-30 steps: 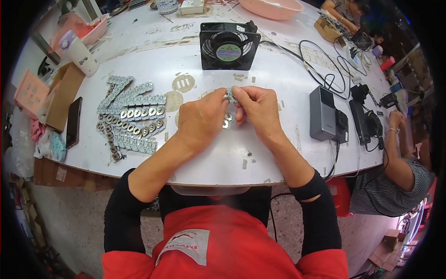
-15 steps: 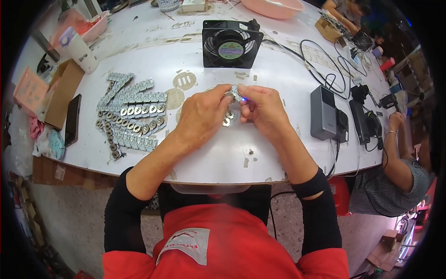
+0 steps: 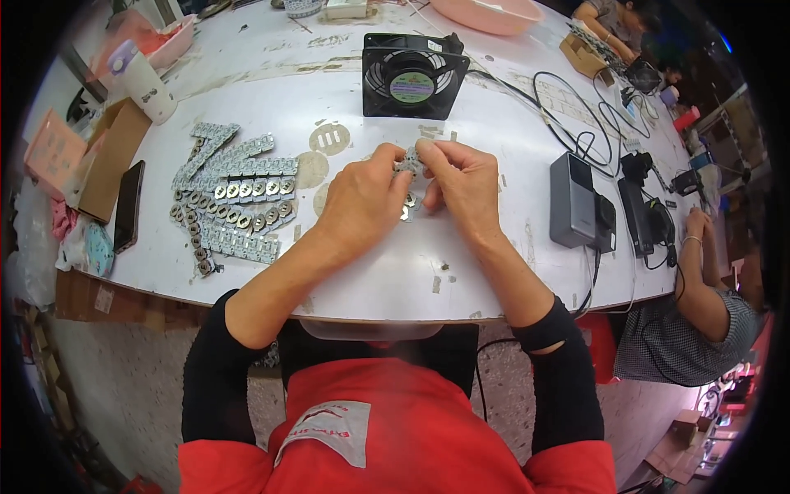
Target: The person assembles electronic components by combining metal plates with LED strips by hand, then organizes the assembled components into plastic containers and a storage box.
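Note:
Between my two hands, just in front of the black fan, is a small circuit board panel (image 3: 410,160) with metal parts on it. My left hand (image 3: 362,196) pinches its left side. The thumb and forefinger of my right hand (image 3: 463,177) close on its right side; the fingers partly cover it. Below, another small board with round metal cell holders (image 3: 407,207) lies on the table, half hidden by my left hand. Left of my hands is a spread pile of circuit board strips (image 3: 239,193), several of them showing round metal parts.
The black fan (image 3: 414,78) stands beyond my hands. A grey power bank (image 3: 573,198) and cables are at the right, near a person's arm (image 3: 695,263). A phone (image 3: 129,206), cardboard box (image 3: 115,160) and white bottle (image 3: 144,86) stand left. A pink basin (image 3: 494,15) is far back.
The blue light that glowed on the held board no longer shows. My right hand has turned and shifted slightly left, its fingers now higher around the board.

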{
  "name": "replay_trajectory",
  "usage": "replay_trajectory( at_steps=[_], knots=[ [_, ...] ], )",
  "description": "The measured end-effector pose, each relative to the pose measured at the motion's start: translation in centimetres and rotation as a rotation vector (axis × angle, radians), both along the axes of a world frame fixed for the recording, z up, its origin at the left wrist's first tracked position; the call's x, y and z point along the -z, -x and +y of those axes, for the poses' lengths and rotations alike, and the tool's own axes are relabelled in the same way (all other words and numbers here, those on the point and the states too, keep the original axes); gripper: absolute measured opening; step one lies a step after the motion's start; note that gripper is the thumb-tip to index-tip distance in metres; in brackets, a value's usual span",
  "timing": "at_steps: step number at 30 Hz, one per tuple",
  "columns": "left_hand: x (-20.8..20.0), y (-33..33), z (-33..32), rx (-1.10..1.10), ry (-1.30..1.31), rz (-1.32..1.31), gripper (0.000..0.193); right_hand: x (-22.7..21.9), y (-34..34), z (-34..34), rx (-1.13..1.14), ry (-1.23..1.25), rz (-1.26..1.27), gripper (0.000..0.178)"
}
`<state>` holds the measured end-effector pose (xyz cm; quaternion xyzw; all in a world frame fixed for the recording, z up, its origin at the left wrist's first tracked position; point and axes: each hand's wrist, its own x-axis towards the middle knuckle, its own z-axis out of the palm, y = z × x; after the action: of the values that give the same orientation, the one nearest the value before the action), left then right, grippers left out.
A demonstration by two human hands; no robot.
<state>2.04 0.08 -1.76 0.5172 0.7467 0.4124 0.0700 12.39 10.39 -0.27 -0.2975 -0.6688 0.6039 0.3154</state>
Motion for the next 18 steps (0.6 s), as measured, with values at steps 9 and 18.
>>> replay_trajectory(
  at_steps=[9, 18],
  knots=[
    [-2.3, 1.6, -0.9, 0.271, 0.108, -0.741, 0.03, -0.5, -0.9, 1.3, -0.207, 0.173, -0.027, 0.025],
    [-2.1, 1.6, -0.9, 0.229, 0.094, -0.847, 0.025, -0.4, -0.4, 0.4, -0.252, 0.131, -0.057, 0.025]
  ],
)
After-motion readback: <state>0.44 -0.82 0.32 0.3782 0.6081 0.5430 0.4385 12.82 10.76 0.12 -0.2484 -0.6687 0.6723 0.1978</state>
